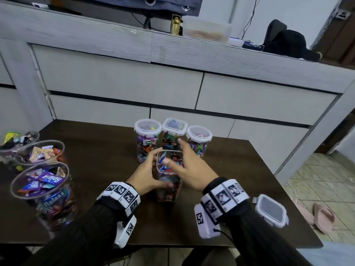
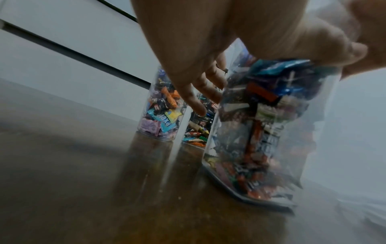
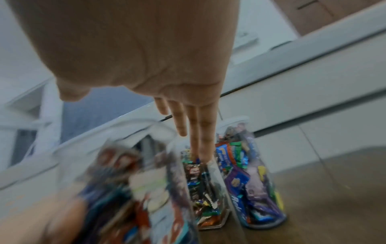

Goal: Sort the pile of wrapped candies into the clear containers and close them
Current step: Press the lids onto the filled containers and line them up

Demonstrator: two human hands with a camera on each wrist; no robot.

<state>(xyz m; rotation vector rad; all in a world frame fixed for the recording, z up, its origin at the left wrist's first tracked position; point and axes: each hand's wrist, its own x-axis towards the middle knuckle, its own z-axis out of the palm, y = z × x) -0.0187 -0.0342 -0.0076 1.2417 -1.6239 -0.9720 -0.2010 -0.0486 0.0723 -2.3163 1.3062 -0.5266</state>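
At table centre, my left hand grips the open jar; right hand, fingers spread, should fetch the lid at four o'clock.

Clear jars brim with multicoloured wrappers, purple ones lettered in white, on a dark brown table; black-and-white checked wristbands ring black sleeves before pale grey drawers.

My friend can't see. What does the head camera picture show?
A left hand grips an open square jar of candies on a dark table, while the open right hand hovers over it. Three lidded candy jars stand behind; a loose lid lies at right.
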